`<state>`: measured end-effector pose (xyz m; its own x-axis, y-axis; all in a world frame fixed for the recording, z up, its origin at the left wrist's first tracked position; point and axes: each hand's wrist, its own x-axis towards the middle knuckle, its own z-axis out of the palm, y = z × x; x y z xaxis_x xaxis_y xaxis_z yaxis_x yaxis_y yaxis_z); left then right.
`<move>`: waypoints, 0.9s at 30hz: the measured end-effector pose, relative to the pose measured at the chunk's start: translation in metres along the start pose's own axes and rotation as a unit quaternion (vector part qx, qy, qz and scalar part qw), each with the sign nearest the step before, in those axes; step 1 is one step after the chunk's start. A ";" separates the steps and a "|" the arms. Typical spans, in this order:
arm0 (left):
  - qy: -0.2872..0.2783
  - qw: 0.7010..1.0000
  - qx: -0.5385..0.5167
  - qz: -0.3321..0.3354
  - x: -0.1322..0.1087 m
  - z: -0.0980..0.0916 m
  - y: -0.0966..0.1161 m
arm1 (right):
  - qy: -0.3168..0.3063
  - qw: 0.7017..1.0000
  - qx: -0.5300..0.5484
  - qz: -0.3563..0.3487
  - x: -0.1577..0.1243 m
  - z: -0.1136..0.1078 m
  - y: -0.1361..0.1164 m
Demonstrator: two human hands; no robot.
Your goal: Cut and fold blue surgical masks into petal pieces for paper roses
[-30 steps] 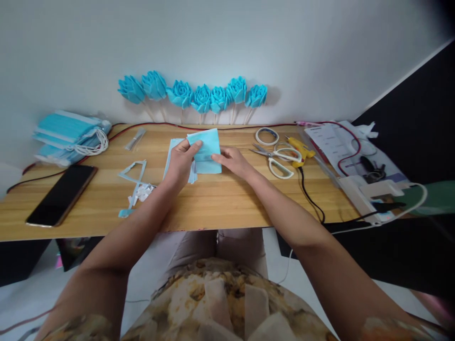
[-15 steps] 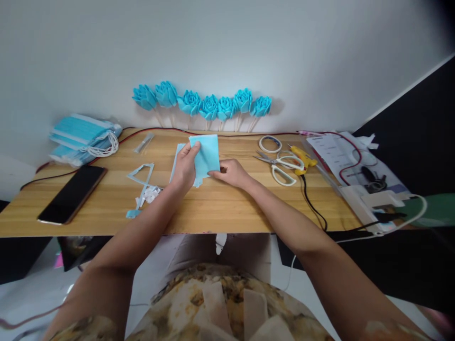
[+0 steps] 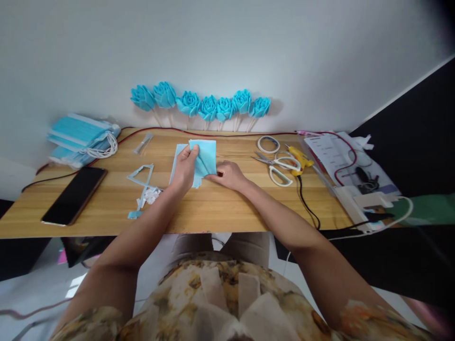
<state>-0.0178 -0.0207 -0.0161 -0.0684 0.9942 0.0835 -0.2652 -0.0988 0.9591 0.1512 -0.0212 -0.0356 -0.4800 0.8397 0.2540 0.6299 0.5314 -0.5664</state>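
A folded light-blue sheet of mask fabric is held a little above the table between both hands. My left hand is closed on its left side, thumb on top. At the sheet's lower right corner, my right hand pinches the edge with curled fingers; the fingertips are partly hidden. The sheet bends with a crease near that corner. Beneath and left of it, more light-blue fabric lies on the table, partly covered by my left hand. Cut strips and white scraps lie left of my left hand.
Several blue fabric roses on sticks lean against the wall. White-handled scissors, a tape roll and a yellow glue gun lie right. Stacked masks and a phone are left. A power strip sits far right.
The sheet's lower right corner has bent and creased, and its top edge sits slightly lower. My right hand has shifted slightly left with the corner. The view has moved a little.
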 end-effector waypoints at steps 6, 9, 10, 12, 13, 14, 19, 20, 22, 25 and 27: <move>0.018 0.988 0.139 0.059 0.000 0.000 0.001 | -0.054 0.992 0.109 -0.041 -0.003 -0.009 0.000; 0.004 0.978 0.190 0.081 -0.003 0.000 0.006 | 0.003 0.977 0.212 0.000 -0.005 -0.025 0.008; -0.003 0.975 0.204 0.089 -0.005 0.001 0.007 | 0.037 0.972 0.231 0.015 -0.005 -0.030 0.010; -0.019 0.968 0.228 0.104 -0.008 0.003 0.008 | 0.091 0.965 0.244 0.032 -0.006 -0.037 0.012; -0.027 0.965 0.238 0.109 -0.010 0.005 0.009 | 0.106 0.964 0.242 0.034 -0.006 -0.040 0.012; -0.036 0.962 0.246 0.113 -0.011 0.006 0.008 | 0.113 0.964 0.237 0.033 -0.006 -0.041 0.010; -0.095 0.948 0.274 0.132 -0.019 0.010 0.005 | 0.120 0.972 0.198 0.036 -0.004 -0.038 -0.003; -0.101 0.946 0.276 0.134 -0.020 0.011 0.005 | 0.129 0.973 0.189 0.039 -0.004 -0.036 -0.005; -0.104 0.949 0.270 0.128 -0.020 0.012 0.006 | 0.149 0.973 0.174 0.040 -0.003 -0.033 -0.006; -0.105 0.961 0.238 0.093 -0.017 0.012 0.007 | 0.166 0.973 0.156 0.033 -0.003 -0.031 -0.005; -0.116 0.971 0.201 0.052 -0.014 0.011 0.006 | 0.172 0.974 0.143 0.032 -0.004 -0.031 -0.003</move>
<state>-0.0075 -0.0345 -0.0083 0.1559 0.9674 0.1995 0.1327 -0.2206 0.9663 0.1702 -0.0229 -0.0102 -0.1818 0.8843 0.4300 0.4318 0.4647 -0.7730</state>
